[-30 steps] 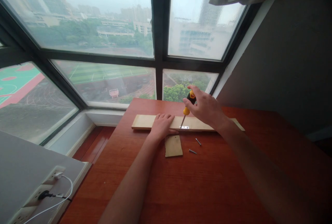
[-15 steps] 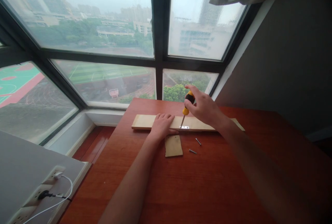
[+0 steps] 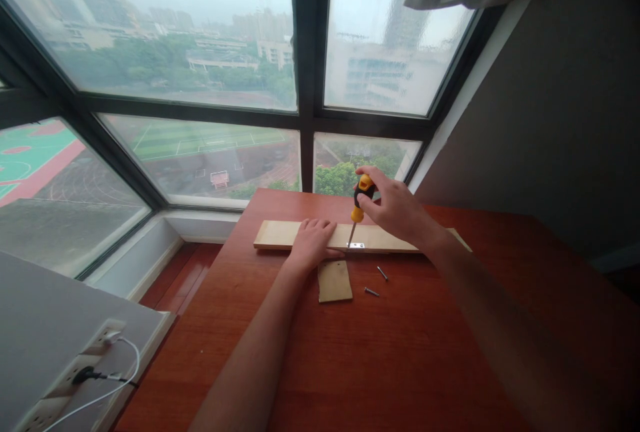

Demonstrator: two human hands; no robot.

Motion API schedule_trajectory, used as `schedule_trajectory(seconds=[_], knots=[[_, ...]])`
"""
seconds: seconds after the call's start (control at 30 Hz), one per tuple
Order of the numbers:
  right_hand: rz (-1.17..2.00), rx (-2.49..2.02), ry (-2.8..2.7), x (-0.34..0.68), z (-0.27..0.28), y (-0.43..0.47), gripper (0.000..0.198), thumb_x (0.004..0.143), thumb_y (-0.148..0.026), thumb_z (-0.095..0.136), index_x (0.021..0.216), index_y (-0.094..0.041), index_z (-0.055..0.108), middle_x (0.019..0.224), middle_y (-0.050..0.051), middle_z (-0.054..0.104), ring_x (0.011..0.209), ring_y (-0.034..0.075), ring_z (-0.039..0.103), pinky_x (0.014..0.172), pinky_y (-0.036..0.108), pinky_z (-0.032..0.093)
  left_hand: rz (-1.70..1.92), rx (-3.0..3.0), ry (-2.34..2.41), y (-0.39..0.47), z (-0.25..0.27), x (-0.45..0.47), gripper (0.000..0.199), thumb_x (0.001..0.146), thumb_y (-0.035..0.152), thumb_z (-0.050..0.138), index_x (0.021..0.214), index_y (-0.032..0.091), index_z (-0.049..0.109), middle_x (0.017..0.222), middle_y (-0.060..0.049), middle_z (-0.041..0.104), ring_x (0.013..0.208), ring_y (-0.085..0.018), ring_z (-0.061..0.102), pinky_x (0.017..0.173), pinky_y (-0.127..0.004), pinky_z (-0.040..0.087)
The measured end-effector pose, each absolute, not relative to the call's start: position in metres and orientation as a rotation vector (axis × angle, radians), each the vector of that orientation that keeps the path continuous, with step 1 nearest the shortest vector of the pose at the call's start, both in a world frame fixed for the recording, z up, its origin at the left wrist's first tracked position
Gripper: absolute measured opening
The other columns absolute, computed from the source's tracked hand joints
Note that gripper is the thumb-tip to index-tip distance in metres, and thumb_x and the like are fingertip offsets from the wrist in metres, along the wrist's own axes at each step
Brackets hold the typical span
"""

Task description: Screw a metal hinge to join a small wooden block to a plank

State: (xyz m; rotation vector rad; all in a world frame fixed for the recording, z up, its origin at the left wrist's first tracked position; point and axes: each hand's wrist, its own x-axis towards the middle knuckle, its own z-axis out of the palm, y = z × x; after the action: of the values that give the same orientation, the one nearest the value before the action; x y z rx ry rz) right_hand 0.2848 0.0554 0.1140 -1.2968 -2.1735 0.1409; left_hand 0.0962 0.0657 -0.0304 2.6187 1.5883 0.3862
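Head view: at the centre of the frame, a yellow-and-black-handled screwdriver with a metal shaft [image 3: 357,214] stands tilted, its tip meeting the left end of a small, silvery metal plate [image 3: 357,245]. Whether a screw sits under the tip is too small to tell. The right hand [image 3: 397,209] grasps the handle, fingers wrapped about it. The plate lies at the near edge of a long, pale wooden board [image 3: 383,236]. Left of the plate, the left hand [image 3: 312,243] rests across the board, fingers extended and unclenched, thumb along the near edge. Just below are a small, tan, rectangular wooden piece [image 3: 335,283] and, to its right, two loose grey metal screws [image 3: 371,292]. All lie on a reddish-brown wooden table [image 3: 360,365]. Dark-framed windows [image 3: 200,102] fill the upper left; a white cable [image 3: 139,354] curves at the lower left.
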Motion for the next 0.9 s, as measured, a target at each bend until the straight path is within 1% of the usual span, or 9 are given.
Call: schedule_trajectory(seconds=[0.1, 0.17, 0.27, 0.37, 0.53, 0.6, 0.67, 0.8, 0.9], knots=[[0.204, -1.246, -2.170, 0.286, 0.113, 0.056, 0.035, 0.086, -0.030, 0.053, 0.120, -0.021, 0.054, 0.097, 0.006, 0.069, 0.073, 0.019, 0.064, 0.067, 0.030, 0.047, 0.389, 2.615, 1.595, 0.066, -0.031, 0.096, 0.070, 0.070, 0.062, 0.070, 0.126, 0.024, 0.052, 0.122, -0.010, 0.060, 0.117, -0.030, 0.052, 0.101, -0.040, 0.033], [0.069, -1.335, -2.147, 0.285, 0.112, 0.053, 0.030, 0.086, -0.038, 0.056, 0.111, -0.022, 0.058, 0.086, 0.005, 0.068, 0.069, 0.020, 0.062, 0.062, 0.031, 0.044, 0.380, 2.611, 1.605, 0.065, -0.030, 0.097, 0.070, 0.070, 0.062, 0.070, 0.127, 0.025, 0.051, 0.123, -0.010, 0.060, 0.117, -0.029, 0.051, 0.102, -0.041, 0.032], [-0.150, -1.453, -2.114, 0.281, 0.111, 0.045, 0.031, 0.085, -0.048, 0.058, 0.103, -0.022, 0.059, 0.080, 0.005, 0.067, 0.066, 0.022, 0.061, 0.056, 0.031, 0.040, 0.375, 2.616, 1.607, 0.065, -0.030, 0.097, 0.072, 0.068, 0.061, 0.072, 0.127, 0.024, 0.051, 0.122, -0.010, 0.061, 0.117, -0.029, 0.052, 0.102, -0.041, 0.032], [-0.167, -1.478, -2.123, 0.279, 0.112, 0.039, 0.034, 0.087, -0.050, 0.054, 0.106, -0.023, 0.058, 0.081, 0.005, 0.067, 0.065, 0.022, 0.060, 0.055, 0.031, 0.040, 0.381, 2.618, 1.601, 0.065, -0.030, 0.096, 0.071, 0.068, 0.061, 0.072, 0.126, 0.024, 0.052, 0.122, -0.010, 0.061, 0.116, -0.030, 0.052, 0.102, -0.041, 0.032], [0.242, -1.213, -2.176, 0.285, 0.114, 0.040, 0.036, 0.090, -0.030, 0.048, 0.124, -0.021, 0.052, 0.106, 0.007, 0.068, 0.082, 0.020, 0.064, 0.069, 0.031, 0.049, 0.379, 2.611, 1.593, 0.067, -0.031, 0.097, 0.074, 0.068, 0.062, 0.072, 0.127, 0.024, 0.051, 0.123, -0.010, 0.060, 0.117, -0.030, 0.052, 0.102, -0.041, 0.033], [0.308, -1.155, -2.184, 0.288, 0.113, 0.041, 0.036, 0.089, -0.029, 0.049, 0.125, -0.021, 0.052, 0.107, 0.006, 0.068, 0.080, 0.019, 0.065, 0.071, 0.031, 0.050, 0.368, 2.606, 1.598, 0.067, -0.031, 0.097, 0.074, 0.068, 0.062, 0.072, 0.128, 0.025, 0.051, 0.123, -0.010, 0.060, 0.117, -0.030, 0.052, 0.102, -0.042, 0.032], [0.230, -1.187, -2.179, 0.289, 0.112, 0.040, 0.036, 0.088, -0.033, 0.053, 0.122, -0.022, 0.055, 0.102, 0.006, 0.069, 0.076, 0.019, 0.064, 0.069, 0.031, 0.050, 0.365, 2.604, 1.600, 0.066, -0.030, 0.097, 0.073, 0.068, 0.062, 0.072, 0.127, 0.026, 0.051, 0.123, -0.010, 0.060, 0.117, -0.031, 0.052, 0.103, -0.043, 0.032], [-0.082, -1.378, -2.114, 0.290, 0.108, 0.038, 0.036, 0.088, -0.046, 0.054, 0.116, -0.023, 0.059, 0.097, 0.006, 0.069, 0.074, 0.023, 0.064, 0.064, 0.033, 0.046, 0.361, 2.607, 1.598, 0.066, -0.029, 0.097, 0.072, 0.067, 0.062, 0.072, 0.126, 0.025, 0.052, 0.122, -0.010, 0.060, 0.115, -0.030, 0.052, 0.102, -0.042, 0.033], [-0.118, -1.505, -2.064, 0.293, 0.107, 0.043, 0.037, 0.088, -0.050, 0.052, 0.113, -0.023, 0.059, 0.092, 0.006, 0.069, 0.070, 0.024, 0.064, 0.063, 0.035, 0.045, 0.374, 2.616, 1.590, 0.066, -0.029, 0.097, 0.074, 0.067, 0.063, 0.072, 0.125, 0.022, 0.053, 0.120, -0.010, 0.061, 0.114, -0.030, 0.053, 0.101, -0.041, 0.035]])
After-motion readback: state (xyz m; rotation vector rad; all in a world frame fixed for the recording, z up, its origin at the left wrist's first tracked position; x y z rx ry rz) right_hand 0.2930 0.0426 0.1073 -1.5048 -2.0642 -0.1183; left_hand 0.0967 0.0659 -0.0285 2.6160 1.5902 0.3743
